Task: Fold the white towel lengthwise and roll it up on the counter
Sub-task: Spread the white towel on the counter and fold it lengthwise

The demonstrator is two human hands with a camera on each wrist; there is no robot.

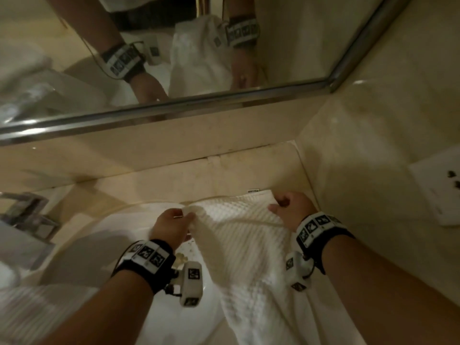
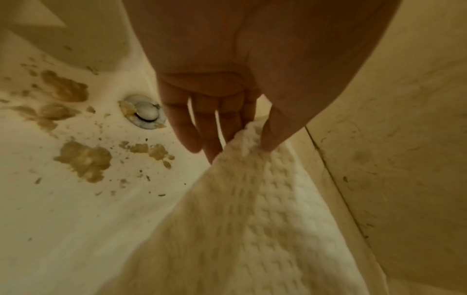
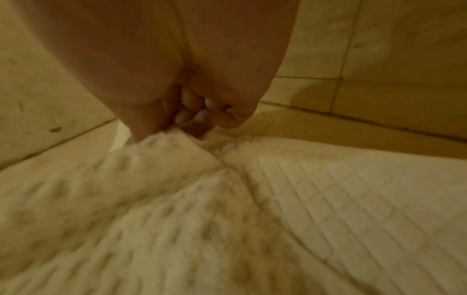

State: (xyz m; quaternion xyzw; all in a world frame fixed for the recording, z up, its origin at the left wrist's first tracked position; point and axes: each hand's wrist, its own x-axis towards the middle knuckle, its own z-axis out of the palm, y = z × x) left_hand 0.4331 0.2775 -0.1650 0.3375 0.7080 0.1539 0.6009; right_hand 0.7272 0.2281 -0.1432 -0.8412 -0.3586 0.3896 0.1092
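The white waffle-weave towel (image 1: 239,235) is stretched between both hands over the sink's right side and the beige counter (image 1: 249,170), its lower part hanging toward me. My left hand (image 1: 171,225) pinches the towel's far left corner between thumb and fingers; in the left wrist view the towel (image 2: 242,209) hangs from the left hand (image 2: 242,137). My right hand (image 1: 288,207) grips the far right corner near the wall; in the right wrist view the right hand's fingers (image 3: 187,123) curl round a bunched edge of the towel (image 3: 227,219).
A white sink basin (image 1: 104,235) with brown stains (image 2: 83,159) and a drain (image 2: 142,112) lies under the left hand. A chrome tap (image 1: 27,210) stands at the left. A mirror (image 1: 174,46) runs behind the counter, a tiled wall with a socket plate (image 1: 438,190) at the right.
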